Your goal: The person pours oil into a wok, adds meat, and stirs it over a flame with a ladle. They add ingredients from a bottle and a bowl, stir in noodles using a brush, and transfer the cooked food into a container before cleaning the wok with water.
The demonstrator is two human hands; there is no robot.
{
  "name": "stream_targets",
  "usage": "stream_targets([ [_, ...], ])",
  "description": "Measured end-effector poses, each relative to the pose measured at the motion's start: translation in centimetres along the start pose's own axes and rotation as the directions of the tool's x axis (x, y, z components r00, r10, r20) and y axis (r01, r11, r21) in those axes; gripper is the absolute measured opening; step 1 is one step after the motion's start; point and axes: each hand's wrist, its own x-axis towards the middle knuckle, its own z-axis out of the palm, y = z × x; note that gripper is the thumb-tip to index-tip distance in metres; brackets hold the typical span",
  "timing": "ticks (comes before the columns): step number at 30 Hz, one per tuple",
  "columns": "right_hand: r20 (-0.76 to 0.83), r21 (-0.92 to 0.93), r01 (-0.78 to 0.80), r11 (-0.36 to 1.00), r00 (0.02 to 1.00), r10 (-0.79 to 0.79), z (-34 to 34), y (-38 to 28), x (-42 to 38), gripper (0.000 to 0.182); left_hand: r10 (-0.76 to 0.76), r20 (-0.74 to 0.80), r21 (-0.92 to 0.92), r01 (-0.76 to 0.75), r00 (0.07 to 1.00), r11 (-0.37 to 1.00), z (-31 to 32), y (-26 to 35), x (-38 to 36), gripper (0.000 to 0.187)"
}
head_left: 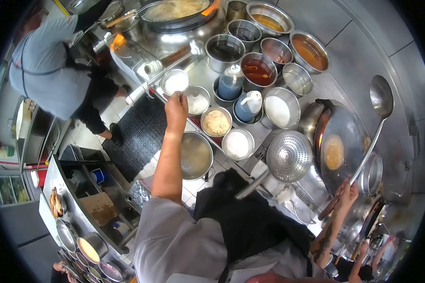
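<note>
My left hand (176,111) is closed at the near rims of two metal bowls of white powder, one bowl (175,82) beyond it and another bowl (197,100) to its right. What its fingers pinch is too small to make out. My right hand (347,194) is wrapped round the handle of a long metal ladle (381,96), whose bowl is raised past the wok. Left of that hand, a wok (347,146) sits tilted over a lit burner with a round yellow-brown piece of food (334,152) in it. A perforated strainer (289,156) lies between my arms.
Sauce pots (259,69), blue-filled squeeze bottles (249,106) and a bowl of pale yellow seasoning (216,122) crowd the counter. A pot of cloudy liquid (196,155) stands below my left forearm. A co-worker (52,66) leans by a large wok at upper left.
</note>
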Motion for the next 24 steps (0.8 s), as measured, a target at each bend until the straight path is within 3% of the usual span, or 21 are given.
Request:
stream_targets([
  [2, -0.022, -0.021, 0.004, 1.0, 1.0, -0.004, 0.0, 0.0, -0.1, 0.018, -0.064, -0.018, 0.024, 0.064, 0.998, 0.998, 0.6, -0.4, -0.1, 0.013],
  [4, -0.04, -0.04, 0.007, 0.999, 0.999, -0.008, 0.1, -0.1, -0.2, 0.017, 0.056, -0.013, 0.128, -0.054, 0.998, 0.99, 1.6, -1.0, -0.3, 0.014],
  [11, -0.005, -0.025, 0.004, 1.0, 1.0, -0.004, 1.3, -2.0, -1.2, 0.019, 0.035, 0.028, 0.084, -0.037, 0.999, 0.996, 1.3, -0.3, -0.6, 0.016],
  [13, 0.013, -0.017, 0.007, 1.0, 1.0, -0.006, 2.2, -2.8, -1.7, 0.019, -0.007, 0.015, -0.006, 0.007, 1.0, 1.0, 0.9, 0.0, -0.6, 0.016],
  [16, 0.065, 0.038, 0.007, 0.999, 0.998, -0.01, 4.2, -4.2, -2.7, 0.021, -0.103, 0.029, 0.019, 0.103, 0.994, 0.995, 0.5, -0.9, -0.4, 0.017],
  [19, 0.161, 0.061, -0.078, 0.995, 0.985, 0.068, 7.1, -6.3, -4.5, 0.023, -0.176, 0.008, -0.027, 0.177, 0.984, 0.984, 0.7, -3.6, -0.6, 0.017],
  [21, 0.371, 0.135, -0.178, 0.975, 0.921, 0.117, 8.5, -7.1, -5.3, 0.025, -0.218, 0.018, -0.061, 0.218, 0.976, 0.974, 0.6, -6.2, -1.0, 0.017],
  [23, 0.456, 0.081, -0.25, 0.965, 0.87, 0.187, 10.4, -8.4, -6.4, 0.026, -0.257, 0.033, -0.094, 0.259, 0.966, 0.961, 0.8, -7.6, -1.4, 0.017],
  [24, 0.519, 0.082, -0.278, 0.957, 0.832, 0.197, 10.9, -8.6, -6.5, 0.027, -0.33, 0.056, -0.213, 0.335, 0.942, 0.918, 0.6, -7.7, -1.7, 0.016],
])
